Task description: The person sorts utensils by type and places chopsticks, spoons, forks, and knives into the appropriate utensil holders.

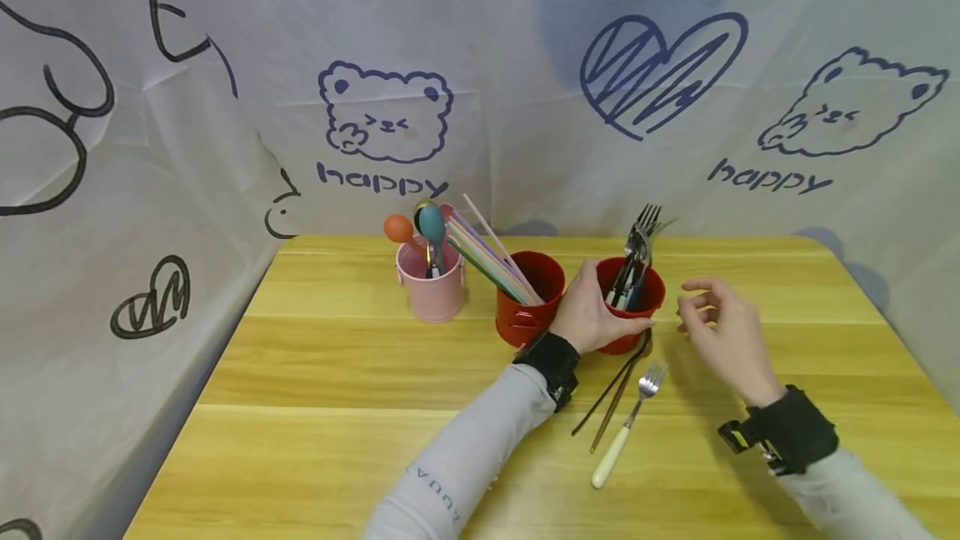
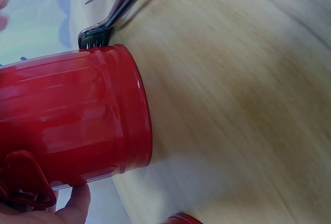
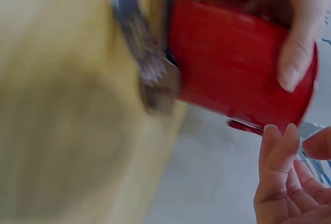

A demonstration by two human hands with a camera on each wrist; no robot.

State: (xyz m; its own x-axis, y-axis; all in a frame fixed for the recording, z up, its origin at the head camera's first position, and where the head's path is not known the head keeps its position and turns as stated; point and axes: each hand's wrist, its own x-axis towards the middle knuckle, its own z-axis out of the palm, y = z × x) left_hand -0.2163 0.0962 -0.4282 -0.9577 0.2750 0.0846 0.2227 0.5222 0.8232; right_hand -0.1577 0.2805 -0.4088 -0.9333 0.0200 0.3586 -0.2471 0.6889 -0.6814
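Observation:
My left hand (image 1: 588, 315) grips the right red bucket (image 3: 232, 63), with the thumb across its near side. Several metal forks (image 1: 641, 242) stand in that bucket, tines up. To the right of the bucket, my right hand (image 1: 723, 340) hovers with its fingers loosely bent and nothing visible between them. On the table in front of the bucket lies a fork with a cream handle (image 1: 611, 457). Beside it are a dark fork (image 2: 98, 35) and a brown-handled utensil (image 1: 615, 411), their heads close to the bucket's base.
Left of the gripped bucket stands another red bucket (image 1: 517, 323) holding several coloured straws (image 1: 491, 261). Farther left, a pink bucket (image 1: 435, 294) contains several spoons (image 1: 432, 223). A white cloth with drawings (image 1: 510, 123) hangs behind the wooden table (image 1: 322, 415).

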